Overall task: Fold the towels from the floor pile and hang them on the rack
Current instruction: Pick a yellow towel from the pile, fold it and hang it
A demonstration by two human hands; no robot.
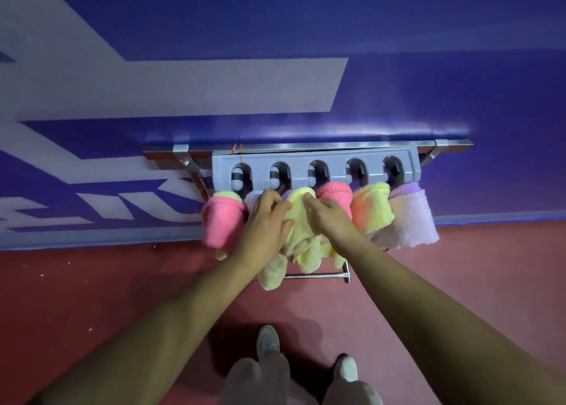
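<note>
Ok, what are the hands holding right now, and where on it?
The yellow towel, near its top at the rack: the left hand grips its left edge, the right hand presses flat on its upper right side.

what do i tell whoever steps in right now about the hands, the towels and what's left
Hands: the left hand grips the left edge of the fluffy yellow towel; the right hand rests on it, fingers fairly straight.
Where: that towel hangs midway along the grey plastic wall rack, its lower part bunched.
Done: hung are a pink fluffy towel at far left, a second pink fluffy towel, an orange-yellow fluffy towel and a pale lilac fluffy towel.
Left: smooth the yellow one; the floor pile is out of view, so check it.
</note>
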